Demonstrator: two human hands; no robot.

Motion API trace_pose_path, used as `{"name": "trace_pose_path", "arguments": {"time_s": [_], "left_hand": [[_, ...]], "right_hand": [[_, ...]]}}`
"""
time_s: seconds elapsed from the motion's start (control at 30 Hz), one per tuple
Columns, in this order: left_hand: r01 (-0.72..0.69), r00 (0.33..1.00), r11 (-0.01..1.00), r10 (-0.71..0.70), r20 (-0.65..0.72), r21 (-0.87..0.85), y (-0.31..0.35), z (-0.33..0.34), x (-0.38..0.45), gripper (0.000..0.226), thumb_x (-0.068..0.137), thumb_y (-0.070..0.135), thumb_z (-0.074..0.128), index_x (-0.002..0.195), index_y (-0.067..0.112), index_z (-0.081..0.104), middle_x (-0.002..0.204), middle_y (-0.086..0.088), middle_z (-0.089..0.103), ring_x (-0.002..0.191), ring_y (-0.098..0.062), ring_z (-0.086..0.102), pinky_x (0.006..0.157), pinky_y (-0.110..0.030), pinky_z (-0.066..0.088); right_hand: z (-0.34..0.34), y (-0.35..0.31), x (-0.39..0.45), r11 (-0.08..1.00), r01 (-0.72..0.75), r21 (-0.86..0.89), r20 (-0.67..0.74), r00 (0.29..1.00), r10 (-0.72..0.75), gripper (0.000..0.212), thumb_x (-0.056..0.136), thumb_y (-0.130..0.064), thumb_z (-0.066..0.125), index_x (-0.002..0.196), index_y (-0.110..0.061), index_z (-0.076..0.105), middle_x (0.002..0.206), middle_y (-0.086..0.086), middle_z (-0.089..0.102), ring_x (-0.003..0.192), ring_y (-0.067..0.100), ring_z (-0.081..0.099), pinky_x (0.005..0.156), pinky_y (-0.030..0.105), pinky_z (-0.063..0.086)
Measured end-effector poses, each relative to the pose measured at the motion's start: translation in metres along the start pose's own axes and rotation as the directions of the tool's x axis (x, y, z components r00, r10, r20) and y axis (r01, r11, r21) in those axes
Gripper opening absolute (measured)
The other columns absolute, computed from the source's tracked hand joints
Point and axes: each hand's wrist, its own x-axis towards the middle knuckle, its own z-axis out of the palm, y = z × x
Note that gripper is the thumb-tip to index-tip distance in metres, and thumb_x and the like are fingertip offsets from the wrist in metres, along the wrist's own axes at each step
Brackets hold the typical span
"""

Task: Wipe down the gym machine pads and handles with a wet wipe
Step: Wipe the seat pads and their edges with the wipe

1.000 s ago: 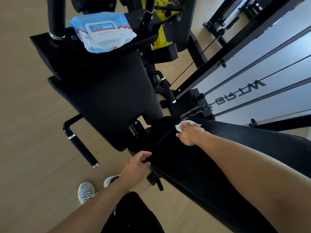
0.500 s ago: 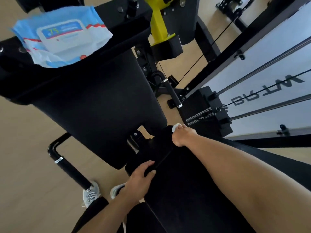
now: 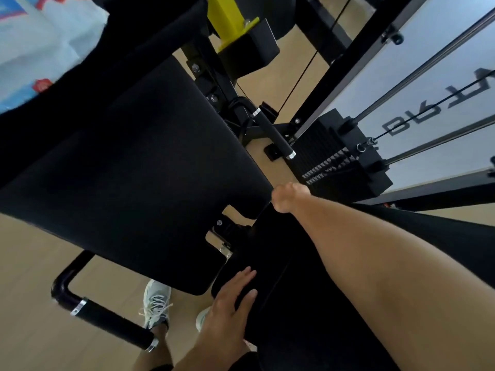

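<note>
Black vinyl covers the long padded bench [image 3: 308, 303] nearest the camera, and both hands are on it. The left hand [image 3: 227, 311] lies flat at the pad's left edge with straight fingers, holding nothing. Below it, a pale grey laced sneaker [image 3: 156, 301] stands on the tan wood floor [image 3: 32, 263], beside a black foam-gripped handle bar [image 3: 107, 319] with silver collars. Farther up, the right hand [image 3: 288, 198] is curled at the pad's far end; the wet wipe cannot be seen under it, so whether the fingers grip it cannot be told. Just left of that hand rises the large black upholstered back pad [image 3: 128, 170]. Beyond, a second black handle grip [image 3: 276, 135] angles toward the black weight stack [image 3: 332, 156]. At the top left corner lies a blue-and-white wipes packet [image 3: 34, 49], blurred.
</note>
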Motion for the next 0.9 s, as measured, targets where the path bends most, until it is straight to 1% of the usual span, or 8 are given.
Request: {"name": "trace_pose_path", "arguments": {"time_s": [0.23,0.33,0.47,0.53,0.6,0.67,0.77,0.9], "left_hand": [[0.035,0.994,0.998,-0.041,0.106,0.054,-0.002,-0.019,-0.014,0.034,0.094,0.055,0.054,0.124,0.07,0.05,0.141,0.043,0.043,0.138,0.013,0.035,0.114,-0.026,0.038],[0.063,0.982,0.992,-0.08,0.172,0.105,0.009,-0.03,-0.021,0.037,0.101,0.041,0.055,0.133,0.058,0.046,0.141,0.035,0.044,0.136,0.006,0.042,0.114,-0.026,0.038],[0.086,0.961,0.981,-0.128,0.244,0.174,0.014,-0.047,-0.036,0.048,0.101,0.044,0.053,0.147,0.048,0.038,0.141,0.028,0.046,0.134,0.003,0.042,0.117,-0.031,0.036],[0.089,0.957,0.98,-0.133,0.256,0.177,0.008,-0.059,-0.041,0.048,0.099,0.051,0.054,0.143,0.055,0.038,0.141,0.03,0.049,0.134,0.007,0.043,0.117,-0.034,0.038],[0.085,0.954,0.98,-0.132,0.271,0.179,0.003,-0.072,-0.042,0.048,0.092,0.064,0.053,0.138,0.062,0.039,0.139,0.03,0.053,0.133,0.008,0.045,0.116,-0.036,0.04],[0.076,0.95,0.98,-0.127,0.285,0.184,-0.001,-0.085,-0.038,0.05,0.086,0.071,0.049,0.135,0.064,0.039,0.14,0.029,0.053,0.133,0.006,0.046,0.115,-0.037,0.04],[0.074,0.956,0.974,-0.13,0.265,0.212,-0.003,-0.106,-0.031,0.047,0.096,0.06,0.05,0.141,0.049,0.042,0.137,0.026,0.054,0.13,0.003,0.048,0.113,-0.035,0.04],[0.066,0.95,0.961,-0.143,0.278,0.268,-0.01,-0.135,-0.027,0.045,0.096,0.059,0.052,0.139,0.049,0.042,0.133,0.021,0.056,0.129,-0.001,0.049,0.112,-0.03,0.039]], "right_hand": [[-0.024,0.027,-0.038,0.992,-0.127,-0.022,0.104,0.986,0.128,0.036,0.101,-0.017,0.048,0.134,-0.008,0.059,0.137,0.015,0.059,0.126,0.037,0.056,0.104,0.048,0.048],[-0.035,0.036,-0.052,0.982,-0.188,0.015,0.13,0.974,0.185,0.039,0.096,-0.014,0.05,0.133,-0.005,0.06,0.139,0.014,0.058,0.126,0.036,0.056,0.106,0.048,0.048],[-0.019,0.015,-0.091,0.963,-0.267,-0.036,-0.115,0.958,0.262,0.03,0.099,-0.01,0.052,0.125,-0.009,0.067,0.124,0.01,0.066,0.115,0.028,0.064,0.084,0.036,0.053],[0.001,-0.005,-0.105,0.949,-0.289,-0.125,-0.235,0.938,0.255,0.033,0.103,-0.012,0.045,0.13,-0.007,0.064,0.128,0.014,0.065,0.12,0.029,0.062,0.092,0.036,0.052],[0.028,-0.028,-0.108,0.957,-0.237,-0.166,-0.264,0.946,0.188,0.037,0.104,-0.012,0.04,0.135,-0.003,0.059,0.134,0.018,0.061,0.125,0.032,0.058,0.102,0.04,0.048],[0.059,-0.061,-0.117,0.988,-0.095,-0.119,-0.15,0.986,0.077,0.037,0.103,-0.011,0.041,0.137,-0.004,0.055,0.136,0.017,0.059,0.123,0.032,0.058,0.098,0.043,0.051],[0.096,-0.118,-0.14,0.988,0.139,-0.074,0.025,0.99,-0.137,0.042,0.104,-0.015,0.041,0.144,-0.009,0.05,0.15,0.011,0.046,0.138,0.029,0.044,0.104,0.045,0.048],[0.115,-0.148,-0.159,0.937,0.3,-0.181,0.176,0.947,-0.269,0.048,0.109,-0.031,0.038,0.153,-0.012,0.042,0.162,0.004,0.027,0.149,0.024,0.027,0.116,0.044,0.036]]}}
